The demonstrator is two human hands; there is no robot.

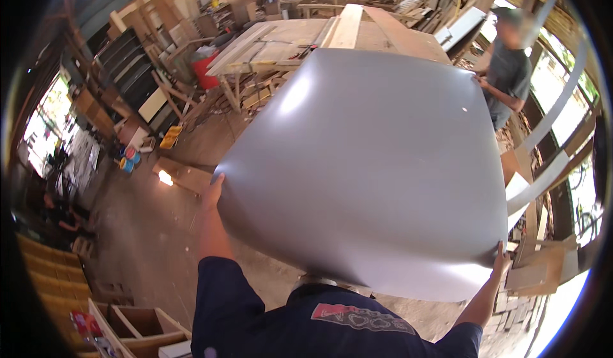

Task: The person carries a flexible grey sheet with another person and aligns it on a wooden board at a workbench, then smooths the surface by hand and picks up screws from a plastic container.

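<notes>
A large, thin grey sheet (370,160) with a glossy surface spans the middle of the view, its near side bowing downward. On its left edge, near a corner, my left hand (213,191) is closed with the thumb on top. My right hand (502,260) grips the sheet by the near right corner. At the far right corner, a co-worker (511,64) in a dark shirt has hands on the sheet's edge. The sheet's far end lies at or over a wooden worktable (287,36); whether it touches cannot be seen. My fingers under the sheet are hidden.
Long boards (347,27) lie on the worktable, with wood scraps beneath it. A red bin (204,67) and dark shelving (131,71) stand left. Curved pale strips (543,179) and cardboard are at right. A wooden box frame (137,326) sits lower left; a seated person (60,217) is far left.
</notes>
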